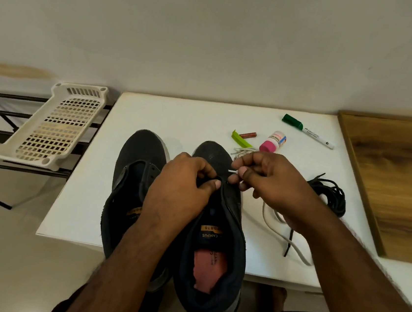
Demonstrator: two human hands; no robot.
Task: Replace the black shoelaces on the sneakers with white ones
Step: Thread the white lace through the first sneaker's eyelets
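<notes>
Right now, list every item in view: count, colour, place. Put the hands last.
dark fabric sneakers: two, black, side by side on the table's near edge, toes pointing away
white shoelace: one, off-white, trailing on the table right of the sneakers, its tip pinched
loose black shoelaces: a pile, black, table right
small white table: one, white, centre
green-capped marker: one, white and green, table far right
pink-capped bottle: one, white and pink, lying behind the right sneaker
green plastic piece: one, lime, beside a small battery
slotted plastic tray: one, cream, on a black rack, left
wooden board: one, brown, right
left hand: grips the right sneaker's upper
right hand: fingers pinch the white lace tip
</notes>
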